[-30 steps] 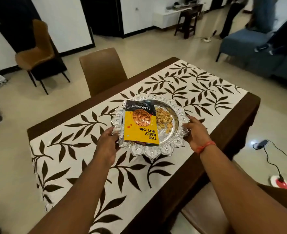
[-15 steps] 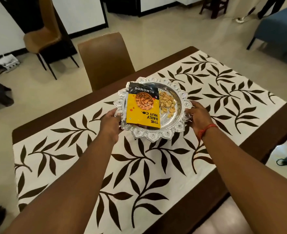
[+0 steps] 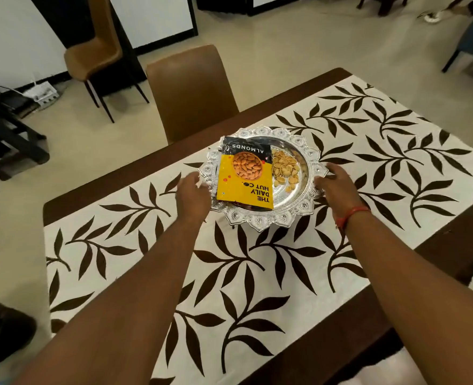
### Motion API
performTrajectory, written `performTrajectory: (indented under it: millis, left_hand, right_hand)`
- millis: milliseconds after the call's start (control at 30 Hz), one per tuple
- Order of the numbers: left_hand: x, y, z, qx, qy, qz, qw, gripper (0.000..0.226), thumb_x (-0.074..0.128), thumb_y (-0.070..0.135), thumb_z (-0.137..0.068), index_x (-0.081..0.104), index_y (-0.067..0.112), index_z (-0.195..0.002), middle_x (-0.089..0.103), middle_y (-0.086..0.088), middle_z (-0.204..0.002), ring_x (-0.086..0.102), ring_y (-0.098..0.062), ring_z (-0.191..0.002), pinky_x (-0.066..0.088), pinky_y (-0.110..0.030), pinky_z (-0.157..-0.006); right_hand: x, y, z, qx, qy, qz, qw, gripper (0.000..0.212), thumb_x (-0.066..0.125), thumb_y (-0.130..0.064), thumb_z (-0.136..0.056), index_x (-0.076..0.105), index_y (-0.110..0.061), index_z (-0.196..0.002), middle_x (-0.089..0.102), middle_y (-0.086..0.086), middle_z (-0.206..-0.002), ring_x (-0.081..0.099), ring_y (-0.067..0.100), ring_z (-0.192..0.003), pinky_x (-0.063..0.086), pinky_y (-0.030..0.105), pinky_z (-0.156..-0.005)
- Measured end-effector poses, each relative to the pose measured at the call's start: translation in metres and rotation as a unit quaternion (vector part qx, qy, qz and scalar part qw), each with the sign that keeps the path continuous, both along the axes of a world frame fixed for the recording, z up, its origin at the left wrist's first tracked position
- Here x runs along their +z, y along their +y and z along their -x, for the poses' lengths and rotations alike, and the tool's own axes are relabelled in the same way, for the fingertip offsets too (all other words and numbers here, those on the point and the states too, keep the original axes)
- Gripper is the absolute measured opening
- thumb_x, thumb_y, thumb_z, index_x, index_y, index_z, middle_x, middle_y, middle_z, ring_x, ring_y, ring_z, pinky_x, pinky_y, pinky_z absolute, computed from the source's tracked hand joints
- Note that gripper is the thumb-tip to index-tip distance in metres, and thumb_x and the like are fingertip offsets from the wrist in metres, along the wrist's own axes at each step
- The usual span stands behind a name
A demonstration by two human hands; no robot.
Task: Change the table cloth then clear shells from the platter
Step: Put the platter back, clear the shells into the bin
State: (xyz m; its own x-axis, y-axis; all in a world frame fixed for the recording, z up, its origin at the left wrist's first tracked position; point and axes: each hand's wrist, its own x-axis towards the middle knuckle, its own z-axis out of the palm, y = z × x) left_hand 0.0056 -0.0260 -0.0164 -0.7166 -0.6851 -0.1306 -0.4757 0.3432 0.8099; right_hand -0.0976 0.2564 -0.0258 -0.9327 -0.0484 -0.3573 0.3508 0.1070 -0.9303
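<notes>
The silver platter (image 3: pixel 263 218) sits on the leaf-print tablecloth (image 3: pixel 257 273); the left hand (image 3: pixel 192 194) and right hand (image 3: pixel 336 184) flank its rim, fingers relaxed, grasping nothing.

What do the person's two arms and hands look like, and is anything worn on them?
Both forearms are bare, with no sleeves in view. The left hand wears nothing that I can see: no ring, no watch. On the wrist of the right hand sits a thin red-orange thread band. No gloves on either hand.

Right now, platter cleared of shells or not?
Not cleared. A pile of shells lies in the silver platter, beside the almond packet.
</notes>
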Motion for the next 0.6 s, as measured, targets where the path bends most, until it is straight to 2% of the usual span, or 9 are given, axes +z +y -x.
performTrajectory:
  millis: [67, 100, 167, 200, 300, 400, 467, 533, 600]
  left_hand:
    - [0.006, 0.002, 0.001, -0.008, 0.004, 0.147, 0.989, 0.028, 0.051, 0.016, -0.099, 0.064, 0.012, -0.124, 0.059, -0.012, -0.123, 0.053, -0.029, -0.117, 0.044, -0.040, -0.097]
    - [0.012, 0.006, 0.003, -0.023, -0.006, 0.190, 0.981, 0.028, 0.050, 0.022, -0.099, 0.065, 0.013, -0.122, 0.061, -0.012, -0.122, 0.052, -0.031, -0.116, 0.042, -0.041, -0.095]
    - [0.020, 0.011, 0.008, -0.064, -0.064, 0.227, 0.970, 0.035, 0.046, 0.036, -0.100, 0.066, 0.016, -0.121, 0.062, -0.009, -0.123, 0.050, -0.032, -0.117, 0.040, -0.045, -0.093]
    - [0.022, 0.014, 0.011, -0.078, -0.097, 0.230, 0.965, 0.039, 0.044, 0.043, -0.100, 0.065, 0.018, -0.121, 0.062, -0.008, -0.124, 0.049, -0.032, -0.119, 0.038, -0.047, -0.094]
    - [0.027, 0.022, 0.019, -0.095, -0.162, 0.214, 0.959, 0.047, 0.046, 0.053, -0.096, 0.062, 0.017, -0.123, 0.060, -0.007, -0.127, 0.045, -0.032, -0.124, 0.035, -0.048, -0.096]
    - [0.023, 0.019, 0.027, -0.092, -0.185, 0.190, 0.960, 0.046, 0.052, 0.053, -0.092, 0.064, 0.014, -0.115, 0.064, -0.008, -0.119, 0.053, -0.032, -0.118, 0.041, -0.045, -0.094]
    - [0.021, 0.015, 0.032, -0.108, -0.171, 0.161, 0.966, 0.038, 0.057, 0.047, -0.091, 0.066, 0.011, -0.101, 0.068, -0.010, -0.103, 0.061, -0.031, -0.101, 0.045, -0.034, -0.074]
    - [0.022, 0.014, 0.034, -0.119, -0.157, 0.130, 0.972, 0.030, 0.061, 0.040, -0.092, 0.061, 0.010, -0.087, 0.060, -0.007, -0.083, 0.059, -0.028, -0.087, 0.033, -0.029, -0.056]
    - [0.025, 0.016, 0.034, -0.118, -0.139, 0.133, 0.974, 0.025, 0.063, 0.034, -0.092, 0.057, 0.013, -0.081, 0.052, -0.003, -0.075, 0.053, -0.024, -0.078, 0.026, -0.028, -0.050]
  right_hand:
    - [0.003, -0.005, -0.003, -0.033, 0.110, -0.173, 0.978, 0.054, 0.061, -0.017, -0.087, 0.048, -0.016, -0.140, 0.054, 0.012, -0.129, 0.061, 0.028, -0.106, 0.053, 0.045, -0.093]
    - [0.006, -0.010, -0.007, -0.034, 0.187, -0.258, 0.947, 0.049, 0.061, -0.017, -0.088, 0.051, -0.013, -0.136, 0.052, 0.014, -0.129, 0.056, 0.030, -0.112, 0.048, 0.046, -0.098]
    - [0.015, -0.028, -0.019, 0.027, 0.320, -0.343, 0.883, 0.040, 0.060, -0.017, -0.089, 0.055, -0.012, -0.128, 0.052, 0.013, -0.125, 0.048, 0.029, -0.115, 0.042, 0.045, -0.100]
    - [0.017, -0.040, -0.025, 0.086, 0.348, -0.354, 0.864, 0.038, 0.060, -0.018, -0.089, 0.055, -0.013, -0.127, 0.051, 0.012, -0.125, 0.047, 0.028, -0.115, 0.043, 0.045, -0.099]
    - [0.013, -0.076, -0.041, 0.253, 0.350, -0.396, 0.811, 0.048, 0.060, -0.031, -0.091, 0.051, -0.014, -0.134, 0.048, 0.011, -0.135, 0.045, 0.030, -0.122, 0.043, 0.047, -0.101]
    - [0.000, -0.103, -0.055, 0.317, 0.340, -0.430, 0.774, 0.055, 0.057, -0.042, -0.092, 0.047, -0.013, -0.138, 0.045, 0.013, -0.142, 0.046, 0.035, -0.125, 0.045, 0.048, -0.099]
    - [-0.005, -0.112, -0.061, 0.322, 0.337, -0.437, 0.769, 0.058, 0.053, -0.050, -0.092, 0.045, -0.015, -0.138, 0.046, 0.011, -0.140, 0.046, 0.034, -0.124, 0.045, 0.047, -0.098]
    - [-0.006, -0.118, -0.062, 0.310, 0.342, -0.445, 0.768, 0.061, 0.051, -0.057, -0.090, 0.044, -0.017, -0.135, 0.049, 0.009, -0.135, 0.048, 0.032, -0.121, 0.046, 0.048, -0.095]
    - [-0.005, -0.121, -0.063, 0.293, 0.349, -0.444, 0.771, 0.062, 0.054, -0.058, -0.088, 0.045, -0.018, -0.134, 0.050, 0.008, -0.133, 0.050, 0.032, -0.118, 0.048, 0.048, -0.092]
